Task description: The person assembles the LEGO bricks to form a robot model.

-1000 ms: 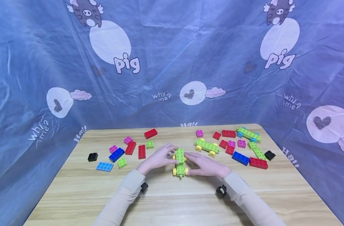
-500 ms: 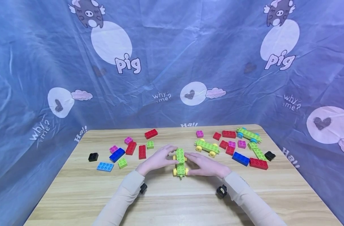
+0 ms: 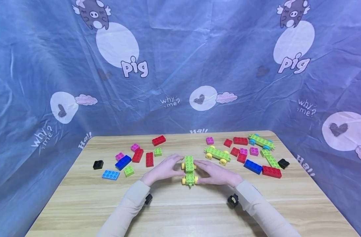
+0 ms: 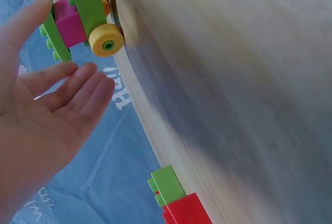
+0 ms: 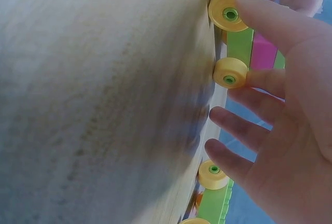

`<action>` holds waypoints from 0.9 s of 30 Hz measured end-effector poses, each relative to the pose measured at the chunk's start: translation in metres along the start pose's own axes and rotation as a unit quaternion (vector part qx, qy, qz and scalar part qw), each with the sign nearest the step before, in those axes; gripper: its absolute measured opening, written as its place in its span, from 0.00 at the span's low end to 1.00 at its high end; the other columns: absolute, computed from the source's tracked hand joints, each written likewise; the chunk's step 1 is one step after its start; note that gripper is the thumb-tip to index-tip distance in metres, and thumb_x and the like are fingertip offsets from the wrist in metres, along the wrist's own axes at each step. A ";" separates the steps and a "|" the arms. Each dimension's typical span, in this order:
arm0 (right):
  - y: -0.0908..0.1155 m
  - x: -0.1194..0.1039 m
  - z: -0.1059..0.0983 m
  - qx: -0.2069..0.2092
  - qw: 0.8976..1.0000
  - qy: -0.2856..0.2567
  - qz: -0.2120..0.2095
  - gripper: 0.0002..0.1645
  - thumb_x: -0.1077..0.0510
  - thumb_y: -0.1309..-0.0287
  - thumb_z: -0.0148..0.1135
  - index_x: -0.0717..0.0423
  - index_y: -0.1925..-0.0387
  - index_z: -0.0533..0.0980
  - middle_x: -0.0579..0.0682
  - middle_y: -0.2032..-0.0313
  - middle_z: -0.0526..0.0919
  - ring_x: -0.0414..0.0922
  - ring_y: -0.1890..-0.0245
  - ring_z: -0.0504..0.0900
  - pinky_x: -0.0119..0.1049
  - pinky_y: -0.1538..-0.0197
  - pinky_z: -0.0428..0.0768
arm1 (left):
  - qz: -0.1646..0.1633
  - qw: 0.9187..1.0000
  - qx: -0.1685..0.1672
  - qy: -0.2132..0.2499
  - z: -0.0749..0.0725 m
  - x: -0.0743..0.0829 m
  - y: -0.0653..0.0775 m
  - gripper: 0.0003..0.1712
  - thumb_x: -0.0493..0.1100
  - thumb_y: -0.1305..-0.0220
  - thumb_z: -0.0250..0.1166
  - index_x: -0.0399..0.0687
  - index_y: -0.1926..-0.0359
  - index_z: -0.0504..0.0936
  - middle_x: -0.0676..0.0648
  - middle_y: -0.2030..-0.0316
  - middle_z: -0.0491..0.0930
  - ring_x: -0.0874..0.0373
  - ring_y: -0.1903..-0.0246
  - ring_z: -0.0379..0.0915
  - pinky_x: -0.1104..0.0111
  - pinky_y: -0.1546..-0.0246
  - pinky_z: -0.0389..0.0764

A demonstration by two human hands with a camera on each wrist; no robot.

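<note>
Pale long slvs (image 3: 128, 204), creased; sm. blk wrist units (image 3: 233, 200), L & R; hands (image 3: 216, 172) bare.

Was enclosed on three sides by a creased blue cloth backdrop (image 3: 180, 49).
Bore printed grey winged pigs (image 3: 94, 14), white ovals (image 3: 117, 44) and white lettering (image 3: 134, 68); framed a pale wood-grain table (image 3: 186, 214) with rounded far corners, softly lit.

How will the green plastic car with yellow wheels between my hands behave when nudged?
The green plastic car will likely roll, given its round yellow wheels. Its crisp, straight edges suggest it's stiff. The green studded brick raised on a pink block may make it somewhat top-heavy.
</note>
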State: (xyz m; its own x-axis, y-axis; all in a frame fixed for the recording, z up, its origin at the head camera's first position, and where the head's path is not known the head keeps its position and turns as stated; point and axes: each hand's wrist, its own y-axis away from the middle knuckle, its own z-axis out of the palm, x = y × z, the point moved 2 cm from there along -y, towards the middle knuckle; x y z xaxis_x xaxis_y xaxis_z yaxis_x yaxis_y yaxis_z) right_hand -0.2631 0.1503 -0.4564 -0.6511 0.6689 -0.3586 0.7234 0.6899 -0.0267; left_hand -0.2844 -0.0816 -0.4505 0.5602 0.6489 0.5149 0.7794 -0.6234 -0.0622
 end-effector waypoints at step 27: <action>0.001 0.003 -0.014 0.022 1.000 0.016 0.001 0.43 0.40 0.43 0.59 0.60 0.34 0.61 0.59 0.34 0.66 0.56 0.34 0.66 0.54 0.33 0.66 | 0.025 0.998 -0.019 -0.056 0.006 0.002 0.003 0.46 0.58 0.52 0.71 0.35 0.38 0.68 0.42 0.41 0.71 0.51 0.40 0.67 0.62 0.35 0.68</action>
State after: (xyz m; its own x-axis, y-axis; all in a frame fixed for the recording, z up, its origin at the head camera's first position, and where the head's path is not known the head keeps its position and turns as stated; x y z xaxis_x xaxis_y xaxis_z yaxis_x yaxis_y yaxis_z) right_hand -0.2677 0.1571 -0.4445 -0.6564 0.6790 -0.3288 0.7334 0.6764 -0.0673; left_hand -0.2799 -0.0796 -0.4544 0.6278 0.6593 0.4138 0.7394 -0.6712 -0.0524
